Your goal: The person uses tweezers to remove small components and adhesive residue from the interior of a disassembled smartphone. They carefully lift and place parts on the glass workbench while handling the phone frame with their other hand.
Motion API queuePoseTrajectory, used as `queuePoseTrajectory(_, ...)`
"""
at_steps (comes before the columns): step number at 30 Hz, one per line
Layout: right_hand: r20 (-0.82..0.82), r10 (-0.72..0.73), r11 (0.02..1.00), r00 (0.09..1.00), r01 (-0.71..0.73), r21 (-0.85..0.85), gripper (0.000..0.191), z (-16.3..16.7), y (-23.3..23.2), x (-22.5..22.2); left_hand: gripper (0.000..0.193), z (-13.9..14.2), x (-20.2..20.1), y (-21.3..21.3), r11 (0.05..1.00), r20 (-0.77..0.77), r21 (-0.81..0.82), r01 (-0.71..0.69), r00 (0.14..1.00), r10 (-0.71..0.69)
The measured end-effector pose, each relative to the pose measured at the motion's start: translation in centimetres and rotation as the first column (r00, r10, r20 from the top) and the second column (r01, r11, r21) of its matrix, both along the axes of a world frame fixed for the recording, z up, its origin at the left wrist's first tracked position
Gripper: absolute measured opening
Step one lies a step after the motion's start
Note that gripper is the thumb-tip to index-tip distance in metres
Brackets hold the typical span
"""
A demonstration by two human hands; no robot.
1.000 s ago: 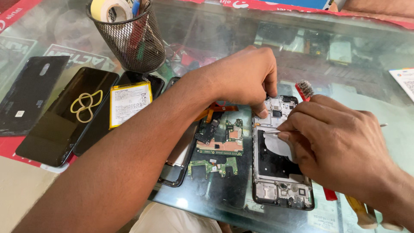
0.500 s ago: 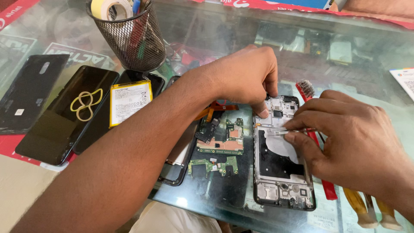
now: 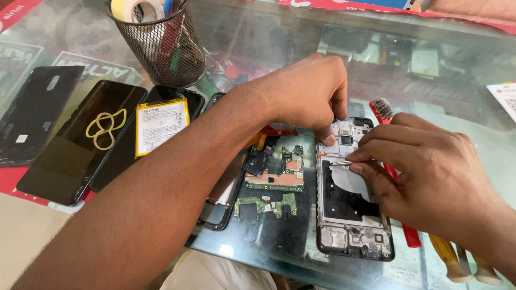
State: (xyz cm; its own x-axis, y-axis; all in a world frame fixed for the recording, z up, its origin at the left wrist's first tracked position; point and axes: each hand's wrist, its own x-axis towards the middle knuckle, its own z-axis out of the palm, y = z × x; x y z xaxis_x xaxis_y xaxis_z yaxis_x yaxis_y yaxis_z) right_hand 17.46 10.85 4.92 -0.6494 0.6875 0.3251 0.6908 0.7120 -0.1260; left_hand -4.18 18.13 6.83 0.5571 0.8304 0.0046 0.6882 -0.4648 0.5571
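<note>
Pinching a thin metal tool [image 3: 339,163] between closed fingertips, our right hand [image 3: 430,177] hovers over the opened phone frame [image 3: 349,204] at about four o'clock on the glass table [image 3: 451,80]. Our left hand [image 3: 309,94] curls closed and presses the frame's top edge with thumb and fingers. Just beside the frame at nine o'clock lie two green circuit boards [image 3: 274,174]. A red brush [image 3: 382,110] sits under our right hand at three o'clock. At ten o'clock we see a white battery [image 3: 160,126], dark phone panels [image 3: 75,145] with rubber bands [image 3: 105,128], and a mesh cup [image 3: 161,45] at eleven.
</note>
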Motion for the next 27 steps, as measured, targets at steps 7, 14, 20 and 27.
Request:
queuePoseTrajectory(7, 0.021, 0.042, 0.998, 0.999, -0.043, 0.047, 0.017, 0.0, -0.01, -0.08, 0.043, -0.13, -0.08, 0.07, 1.0, 0.003, 0.012, -0.001, 1.0, 0.001)
queuePoseTrajectory(14, 0.001, 0.069, 0.99, 0.998, -0.068, 0.125, 0.022, 0.29, 0.29, 0.31, 0.041, -0.2, -0.16, 0.19, 1.0, 0.007, 0.018, 0.015, 1.0, -0.016)
queuePoseTrajectory(20, 0.028, 0.091, 0.987, 0.995, -0.094, 0.128, 0.02, 0.27, 0.31, 0.39, 0.042, -0.16, -0.01, 0.12, 1.0, -0.009, 0.017, 0.007, 1.0, -0.007)
queuePoseTrajectory(27, 0.096, 0.146, 0.971, 0.985, -0.161, 0.174, 0.027, 0.26, 0.3, 0.11, 0.042, -0.15, 0.05, 0.13, 0.999, -0.022, 0.039, 0.019, 1.0, -0.018)
